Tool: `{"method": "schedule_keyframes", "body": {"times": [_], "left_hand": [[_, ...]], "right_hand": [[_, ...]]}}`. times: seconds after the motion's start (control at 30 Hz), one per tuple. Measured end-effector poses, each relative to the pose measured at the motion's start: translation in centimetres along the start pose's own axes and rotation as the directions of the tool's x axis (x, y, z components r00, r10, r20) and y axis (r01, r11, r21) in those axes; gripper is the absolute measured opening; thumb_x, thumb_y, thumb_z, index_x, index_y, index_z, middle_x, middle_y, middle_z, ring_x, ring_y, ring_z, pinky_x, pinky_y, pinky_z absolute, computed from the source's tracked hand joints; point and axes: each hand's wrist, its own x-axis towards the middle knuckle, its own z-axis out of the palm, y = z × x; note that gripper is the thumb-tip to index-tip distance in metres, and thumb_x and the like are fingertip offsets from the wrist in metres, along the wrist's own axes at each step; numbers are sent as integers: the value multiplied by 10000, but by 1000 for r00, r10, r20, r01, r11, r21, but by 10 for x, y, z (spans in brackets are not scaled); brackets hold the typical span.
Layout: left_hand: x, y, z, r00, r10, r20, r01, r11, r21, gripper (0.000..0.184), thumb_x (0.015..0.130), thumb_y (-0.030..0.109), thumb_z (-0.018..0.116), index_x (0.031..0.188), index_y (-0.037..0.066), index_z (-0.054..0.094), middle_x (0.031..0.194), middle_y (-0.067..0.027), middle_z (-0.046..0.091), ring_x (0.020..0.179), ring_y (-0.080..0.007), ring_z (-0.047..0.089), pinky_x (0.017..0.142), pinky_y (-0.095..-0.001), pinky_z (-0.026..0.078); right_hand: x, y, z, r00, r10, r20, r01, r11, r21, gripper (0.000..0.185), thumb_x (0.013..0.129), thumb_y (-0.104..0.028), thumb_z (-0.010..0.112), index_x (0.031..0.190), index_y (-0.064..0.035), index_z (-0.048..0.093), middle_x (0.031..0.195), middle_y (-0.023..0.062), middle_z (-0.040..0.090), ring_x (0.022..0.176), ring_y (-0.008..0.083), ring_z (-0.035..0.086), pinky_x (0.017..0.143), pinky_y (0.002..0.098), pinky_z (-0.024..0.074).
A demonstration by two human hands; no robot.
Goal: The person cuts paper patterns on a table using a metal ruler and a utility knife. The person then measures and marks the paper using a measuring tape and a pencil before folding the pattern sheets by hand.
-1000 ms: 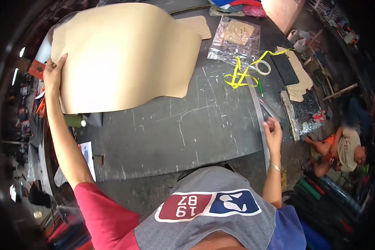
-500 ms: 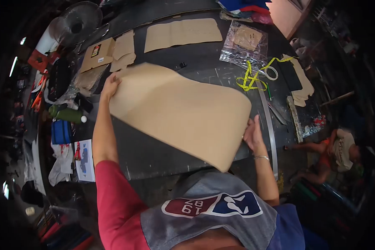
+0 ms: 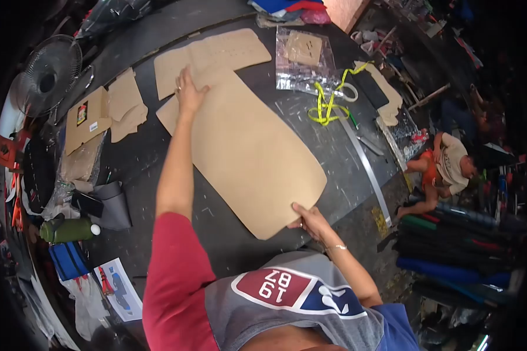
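Watching from beside the worktop (image 3: 140,187); clock centred on the brown sheet (image 3: 252,158), 12 pointing away from the person. Sheet lies between the two hands, slantwise, long axis from about 11 down to 5. Near end comes close to the person's front; far end overlaps a second brown piece (image 3: 240,50) lying towards 12.

Left hand (image 3: 190,96): at the far end, near 11, arm stretched along the sheet's left side. Fingers spread wide, palm down, apparently resting on the surface; no grip seen. Right hand (image 3: 311,222): at the near corner, towards 5, elbow bent. Thumb on top, fingers curled at the edge and partly hidden; looks like a pinch on the sheet. So the right has the near end, the left the far end, the hands set along the sheet's length.

Around it: yellow measuring tape (image 3: 328,115) at 2, metal ruler (image 3: 366,169) at 3, green bottle (image 3: 67,229) at 8. None touches the sheet.
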Motion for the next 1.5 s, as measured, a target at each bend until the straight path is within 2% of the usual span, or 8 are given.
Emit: {"method": "schedule_keyframes", "body": {"times": [0.3,0.43,0.63,0.7,0.83,0.93,1.3,1.5], "left_hand": [[-346,115,-124,804,-595,8,540,723,-431,525,1063,323,641,1447,-17,527,1391,-176,595,1273,-271,571,1117,-391,428],[-471,176,-144,656,-673,342,701,377,-605,455,1118,453,465,1163,17,587,882,-36,608,776,-106,565,676,-271,431],[-452,236,-79,605,-658,449,489,-138,-861,640,1087,506,500,1437,-29,490,1304,-139,643,1152,-257,671,953,-405,570],[-421,238,-85,316,-784,534,622,-253,-741,577,1098,406,507,1468,-33,445,1389,-154,587,1225,-273,636,982,-422,561],[-422,240,-68,334,-925,181,553,37,-832,467,1118,198,450,1518,-33,381,1480,-175,513,1304,-289,585,1064,-422,516],[-427,249,-77,606,-794,-46,625,511,-591,555,1123,126,380,1646,33,222,1644,-219,363,1496,-348,403,1202,-403,365],[-414,300,-75,939,-132,318,118,991,61,936,722,-217,427,1588,137,452,1717,-250,183,1598,-486,72,1281,-560,169],[-399,308,-34,854,-214,475,30,931,364,865,807,-49,596,1616,176,394,1731,-207,139,1588,-517,20,1170,-802,140]], "right_hand": [[-3,-9,21,904,17,427,-162,938,306,663,1129,-482,387,1513,58,389,1357,294,635,1178,377,698,959,450,600],[-9,-20,34,787,7,616,-256,913,317,733,1119,-558,314,1585,9,325,1510,243,540,1283,436,624,1086,510,523],[-13,-15,31,691,126,712,-274,957,96,696,1131,-541,298,1573,-6,352,1501,202,556,1247,368,660,1058,483,533],[-19,-16,21,659,247,710,-190,969,-160,642,1131,-498,367,1524,4,448,1439,202,609,1207,308,682,1038,441,538],[-22,-50,3,517,179,837,416,802,-429,485,1095,-400,549,1380,-22,651,1274,174,722,1138,238,707,990,387,546],[29,-65,7,451,-524,723,865,55,-499,524,1022,-380,651,1456,-91,594,1454,182,600,1403,381,516,1156,488,424],[114,-37,2,557,-400,727,537,-495,-684,694,965,-355,617,1558,-35,447,1636,167,397,1564,387,247,1296,587,127],[155,-12,-25,414,-686,599,907,251,-338,526,1015,-193,511,1510,-17,484,1561,210,463,1484,374,386,1242,452,322]]}}
